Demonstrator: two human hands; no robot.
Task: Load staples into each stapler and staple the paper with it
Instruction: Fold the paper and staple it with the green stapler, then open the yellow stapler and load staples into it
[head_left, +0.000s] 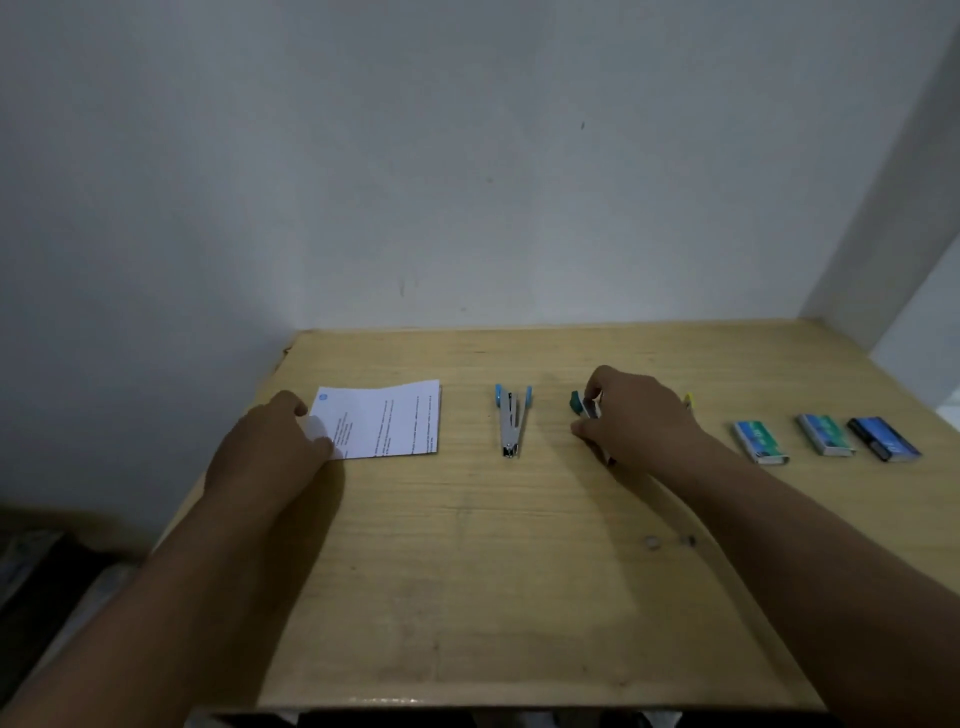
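Paper (382, 421), a folded printed sheet, lies at the counter (493, 597) left edge under the left hand (275, 441), whose flat fingers press its near corner. Blue stapler (511, 423) lies between the hands, long axis pointing toward the person, open room around it. Right hand (631, 415) grasps the teal stapler (584, 408).

1. The left hand (270, 441), on the paper (384, 421) side, wears no ring, glove or watch.
2. The right hand (636, 418) is likewise bare.
3. Both forearms show no sleeves.
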